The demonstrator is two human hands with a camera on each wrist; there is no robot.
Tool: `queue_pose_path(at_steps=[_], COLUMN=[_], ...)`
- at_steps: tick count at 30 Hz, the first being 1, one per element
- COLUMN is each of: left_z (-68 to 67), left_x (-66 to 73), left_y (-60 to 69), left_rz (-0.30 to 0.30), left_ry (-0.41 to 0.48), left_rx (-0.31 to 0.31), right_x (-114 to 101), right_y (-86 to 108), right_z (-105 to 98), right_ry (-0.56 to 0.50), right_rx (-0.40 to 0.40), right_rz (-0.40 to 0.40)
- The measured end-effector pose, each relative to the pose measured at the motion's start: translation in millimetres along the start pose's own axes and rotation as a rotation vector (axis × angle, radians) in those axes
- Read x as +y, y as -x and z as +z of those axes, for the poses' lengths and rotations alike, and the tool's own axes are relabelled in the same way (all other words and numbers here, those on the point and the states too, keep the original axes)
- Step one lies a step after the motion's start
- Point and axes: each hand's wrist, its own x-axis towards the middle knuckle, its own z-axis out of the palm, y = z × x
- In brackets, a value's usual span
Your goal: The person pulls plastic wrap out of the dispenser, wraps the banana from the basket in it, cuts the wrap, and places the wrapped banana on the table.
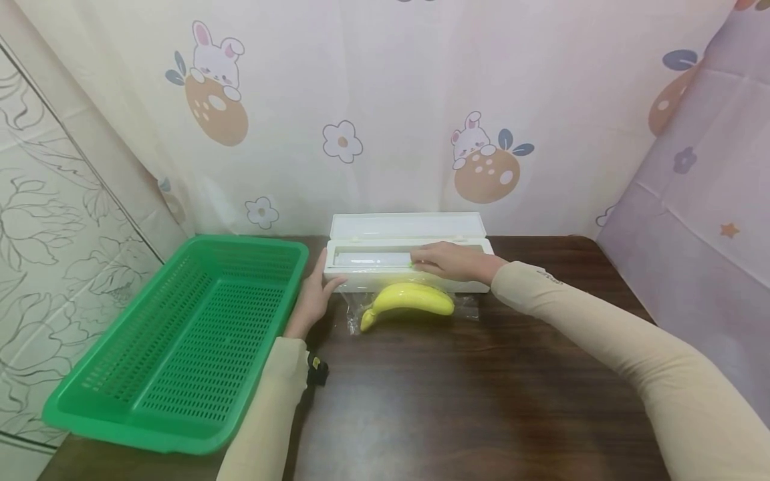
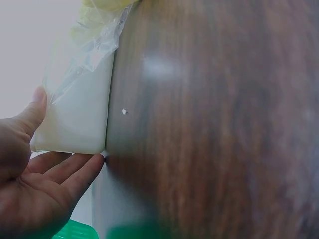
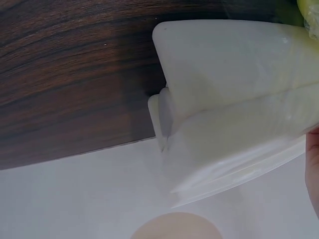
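Observation:
A white cling film dispenser (image 1: 373, 282) stands at the table's back edge with its lid (image 1: 409, 226) raised and a film roll (image 1: 369, 258) inside. My left hand (image 1: 311, 294) grips the dispenser's left end, thumb on the front and fingers against the end face, as the left wrist view shows too. Over the dispenser's front rim, my right hand (image 1: 448, 260) pinches a small green slider; its fingertips are partly hidden. Clear film (image 2: 97, 55) runs down the front to a yellow banana (image 1: 415, 297), which lies on the table with film around it.
Left of the dispenser is a green perforated basket (image 1: 180, 427), close beside my left forearm. The brown table (image 1: 481, 401) extends in front. A patterned curtain (image 1: 397, 180) hangs right behind the dispenser. A tiny white scrap (image 2: 124, 111) lies on the table.

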Motion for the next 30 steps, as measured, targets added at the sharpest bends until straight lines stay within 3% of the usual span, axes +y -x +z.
queue_pose_path(at_steps=[13,24,30], left_z=[1.2,-0.2,-1.9], left_x=[2.8,0.6,0.2], left_y=[1.2,0.2,1.5], left_rz=[-0.024,0.0,-0.016], left_ry=[-0.033,-0.036,-0.036], left_rx=[-0.01,-0.008,-0.015], right_x=[2.9,11.2,14.7], right_y=[17.8,30.1,38.6], right_z=[-3.2,-2.6,-3.9], right_ry=[-0.018,0.036,0.044], right_rx=[0.028,0.041,0.051], right_rz=[-0.003,0.034,0.038])
